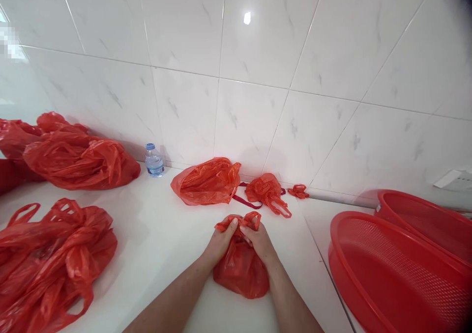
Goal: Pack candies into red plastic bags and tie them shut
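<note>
A small red plastic bag (241, 271) lies on the white table in front of me, its body spread toward me. My left hand (224, 237) is closed on the gathered top of this bag, thumb uppermost. On the other side of the same bunched top, my right hand (258, 237) pinches the plastic near a handle loop. Both hands are close together, and most fingertips are hidden by the crumpled film. Just beyond them lie a crumpled red bag (263, 188) with its handles toward me and a larger red bag (206, 180). A dark red strap (248, 203) runs between these two.
Large heaps of red plastic bags lie at the left, a near pile (59, 259) and a far pile (81, 156). A water bottle (154, 162) stands by the tiled wall (254, 122). Red plastic baskets (344, 220) occupy the right. A small red scrap (298, 191) lies near the wall.
</note>
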